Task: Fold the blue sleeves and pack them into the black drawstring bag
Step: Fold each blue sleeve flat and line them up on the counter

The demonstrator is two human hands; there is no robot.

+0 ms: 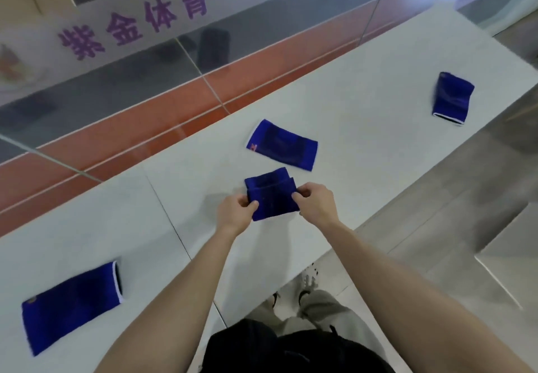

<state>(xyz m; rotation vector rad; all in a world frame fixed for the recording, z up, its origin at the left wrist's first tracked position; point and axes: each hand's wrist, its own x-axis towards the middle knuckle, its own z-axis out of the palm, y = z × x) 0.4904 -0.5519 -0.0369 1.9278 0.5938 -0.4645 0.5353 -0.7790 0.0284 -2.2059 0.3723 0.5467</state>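
I hold a folded blue sleeve point(272, 195) just above the white table point(378, 81), near its middle. My left hand point(235, 212) pinches its left edge and my right hand point(316, 202) pinches its right edge. A second blue sleeve point(282, 145) lies flat just beyond it. A third blue sleeve point(451, 97) lies at the far right. Another blue sleeve point(72, 305) lies flat at the near left. A black fabric mass point(291, 349) sits at the bottom of the view against my body; I cannot tell whether it is the drawstring bag.
A glass wall point(145, 61) with purple lettering runs along the table's far edge, with a red and grey floor behind it. The table's near edge drops to a grey tiled floor point(436, 212), where my legs and shoes point(305, 288) show.
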